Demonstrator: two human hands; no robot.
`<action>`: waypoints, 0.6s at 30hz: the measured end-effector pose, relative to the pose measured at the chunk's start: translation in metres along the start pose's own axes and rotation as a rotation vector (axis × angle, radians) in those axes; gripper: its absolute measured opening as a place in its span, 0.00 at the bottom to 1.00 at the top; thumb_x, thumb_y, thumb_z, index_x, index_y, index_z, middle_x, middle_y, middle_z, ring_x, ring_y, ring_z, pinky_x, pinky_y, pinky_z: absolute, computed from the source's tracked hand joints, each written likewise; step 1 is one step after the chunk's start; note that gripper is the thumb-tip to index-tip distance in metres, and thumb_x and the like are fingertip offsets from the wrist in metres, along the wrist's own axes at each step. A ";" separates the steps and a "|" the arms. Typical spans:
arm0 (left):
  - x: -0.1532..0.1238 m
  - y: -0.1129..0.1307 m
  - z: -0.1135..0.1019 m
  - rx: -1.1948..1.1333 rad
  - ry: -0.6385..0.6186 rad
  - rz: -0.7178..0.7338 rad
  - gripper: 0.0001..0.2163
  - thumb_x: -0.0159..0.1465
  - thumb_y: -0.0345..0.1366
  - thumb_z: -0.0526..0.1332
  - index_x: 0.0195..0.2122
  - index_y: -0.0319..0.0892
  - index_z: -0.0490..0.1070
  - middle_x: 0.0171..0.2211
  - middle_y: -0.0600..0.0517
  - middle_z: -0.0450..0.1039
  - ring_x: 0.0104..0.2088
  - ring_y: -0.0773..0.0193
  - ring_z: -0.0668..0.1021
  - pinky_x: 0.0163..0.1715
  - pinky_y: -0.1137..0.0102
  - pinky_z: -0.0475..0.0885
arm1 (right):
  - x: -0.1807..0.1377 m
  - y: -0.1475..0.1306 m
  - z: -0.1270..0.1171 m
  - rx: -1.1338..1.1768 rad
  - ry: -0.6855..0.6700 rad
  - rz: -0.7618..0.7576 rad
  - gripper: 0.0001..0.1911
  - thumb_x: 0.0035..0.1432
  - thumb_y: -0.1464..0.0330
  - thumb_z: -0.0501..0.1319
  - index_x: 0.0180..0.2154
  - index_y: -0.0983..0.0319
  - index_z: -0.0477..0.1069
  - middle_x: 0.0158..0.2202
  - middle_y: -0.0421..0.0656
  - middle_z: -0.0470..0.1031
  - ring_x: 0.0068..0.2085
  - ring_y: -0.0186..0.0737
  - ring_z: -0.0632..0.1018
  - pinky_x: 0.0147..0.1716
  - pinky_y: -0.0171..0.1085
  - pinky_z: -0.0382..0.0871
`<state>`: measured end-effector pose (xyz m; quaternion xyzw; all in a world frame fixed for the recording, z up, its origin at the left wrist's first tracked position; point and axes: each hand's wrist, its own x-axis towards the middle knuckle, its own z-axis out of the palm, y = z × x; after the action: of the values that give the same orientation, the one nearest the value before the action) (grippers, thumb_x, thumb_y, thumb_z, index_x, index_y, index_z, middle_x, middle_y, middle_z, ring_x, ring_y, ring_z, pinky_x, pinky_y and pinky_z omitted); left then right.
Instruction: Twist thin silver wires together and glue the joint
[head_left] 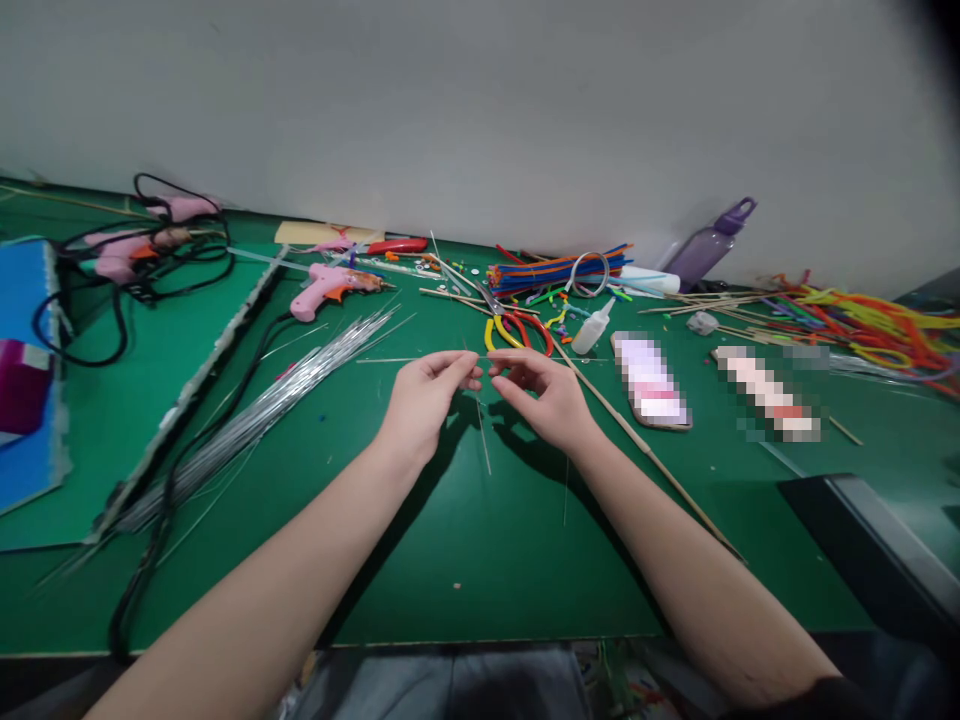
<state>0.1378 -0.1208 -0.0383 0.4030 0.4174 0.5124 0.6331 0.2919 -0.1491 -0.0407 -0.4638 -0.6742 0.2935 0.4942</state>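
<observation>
Near the middle of the table, my left hand (424, 400) pinches thin metal wires (484, 436) between thumb and fingers. One wire hangs down toward me, and another thin length sticks out to the left. Close beside it, my right hand (547, 402) has its thumb and forefinger apart, with the fingertips at the crossing of the wires. Whether those fingertips touch the wire I cannot tell. Just beyond my hands lie scissors (495, 335) with yellow and red handles. A bundle of straight silvery wires (300, 375) rests to the left.
Pink glue guns (330, 290) with black cords lie left and back. Behind my hands are pipe cleaners (555, 275) and a small white bottle (591, 328). Two phones (651, 385), a bamboo stick (645, 450), a purple bottle (701, 255) and a black object (847, 540) occupy the right.
</observation>
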 end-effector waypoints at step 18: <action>-0.005 0.005 0.001 0.170 -0.128 -0.007 0.09 0.51 0.37 0.70 0.31 0.38 0.80 0.28 0.47 0.79 0.25 0.65 0.76 0.32 0.69 0.72 | -0.002 0.003 0.005 0.011 0.090 0.011 0.10 0.58 0.62 0.61 0.40 0.56 0.77 0.40 0.43 0.76 0.41 0.37 0.77 0.35 0.36 0.75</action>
<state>0.1364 -0.1254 -0.0322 0.4856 0.4194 0.4463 0.6238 0.2882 -0.1496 -0.0461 -0.4777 -0.6472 0.2786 0.5247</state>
